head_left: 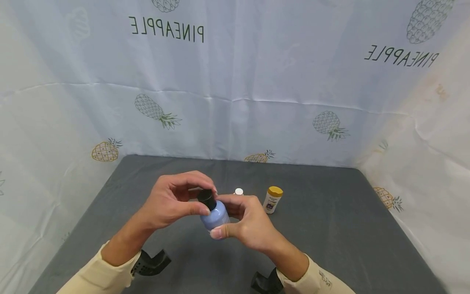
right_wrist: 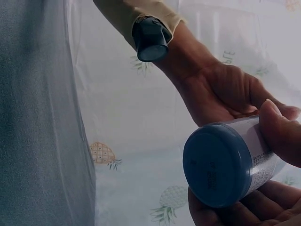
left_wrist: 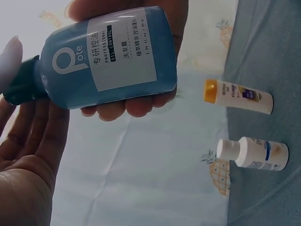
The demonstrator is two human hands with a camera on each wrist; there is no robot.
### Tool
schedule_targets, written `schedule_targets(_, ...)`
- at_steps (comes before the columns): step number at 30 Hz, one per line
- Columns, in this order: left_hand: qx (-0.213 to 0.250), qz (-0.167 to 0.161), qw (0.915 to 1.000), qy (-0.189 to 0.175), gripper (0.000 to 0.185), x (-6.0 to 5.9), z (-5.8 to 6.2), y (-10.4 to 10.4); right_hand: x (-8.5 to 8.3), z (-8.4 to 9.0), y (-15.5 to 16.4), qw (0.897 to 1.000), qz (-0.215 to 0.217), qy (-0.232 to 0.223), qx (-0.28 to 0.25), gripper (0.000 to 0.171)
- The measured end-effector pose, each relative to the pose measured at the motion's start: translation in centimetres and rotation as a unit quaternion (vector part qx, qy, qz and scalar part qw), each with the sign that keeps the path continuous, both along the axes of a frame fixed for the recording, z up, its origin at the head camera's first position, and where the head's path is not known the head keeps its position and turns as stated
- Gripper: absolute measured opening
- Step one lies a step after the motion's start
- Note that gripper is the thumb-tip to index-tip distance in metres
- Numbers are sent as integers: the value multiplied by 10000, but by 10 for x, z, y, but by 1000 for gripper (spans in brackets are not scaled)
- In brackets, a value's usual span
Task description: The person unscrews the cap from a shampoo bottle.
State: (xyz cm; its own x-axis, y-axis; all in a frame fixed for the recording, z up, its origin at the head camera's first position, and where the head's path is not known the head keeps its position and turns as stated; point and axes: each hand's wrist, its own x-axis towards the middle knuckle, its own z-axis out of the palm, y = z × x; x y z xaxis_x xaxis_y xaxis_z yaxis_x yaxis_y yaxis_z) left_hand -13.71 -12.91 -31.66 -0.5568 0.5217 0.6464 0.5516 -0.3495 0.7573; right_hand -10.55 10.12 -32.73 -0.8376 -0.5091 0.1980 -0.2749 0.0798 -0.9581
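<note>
**Operator:** Position of the blue bottle (head_left: 216, 216)?

**Inspector:** Held above the grey table (head_left: 330, 228), near the middle of the near half and clear of the surface. It tilts, with its black cap (head_left: 207, 199) pointing up and to the left in the head view. A white label with printed characters covers one side, seen from the left wrist.

**Operator:** Right hand (head_left: 249, 224)?

**Inspector:** Fingers and thumb are curled round the bottle body. The thumb lies across the near side and the fingers wrap the far side. From the right wrist, the round base of the bottle faces the camera and sits between thumb and fingers.

**Operator:** Left hand (head_left: 172, 202)?

**Inspector:** It pinches the black cap. The thumb presses the near side of the cap and the curled fingers arch over its far side.

**Operator:** Other items on the table?

**Inspector:** Two small containers stand upright beyond the hands, just to the right of the blue bottle. One is a white bottle with a yellow cap (head_left: 273, 199). The other is a white bottle with a white cap (head_left: 239, 191), standing to the left of the first and partly hidden behind the right hand. They are near each other but not touching.

**Operator:** Surroundings?

**Inspector:** A pale cloth printed with pineapples (head_left: 235, 102) hangs behind and on both sides of the table.
</note>
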Motion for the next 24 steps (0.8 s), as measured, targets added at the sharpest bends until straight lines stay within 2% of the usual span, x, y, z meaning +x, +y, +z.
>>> schedule_targets(4, 9, -18, 10000, 4, 35, 0, 0, 1, 0, 0, 1, 10000, -13, -16, 17, 58)
schedule_targets(10, 140, -395, 9990, -139, 41, -1, 3, -3, -1, -1, 1, 10000, 41, 68, -41, 56)
schedule_targets(16, 54, -686, 9976, -60, 42, 0, 6, -5, -1, -1, 0, 9999, 47, 39, -99, 56)
schedule_targets(19, 210, -686, 9974, 54, 41, -2, 5, -4, -1, -1, 0, 9999, 53, 29, -114, 56)
schedule_targets(24, 371, -411, 9984, 92, 37, -1, 0, -2, 0, -1, -1, 9999, 73, 35, -105, 56)
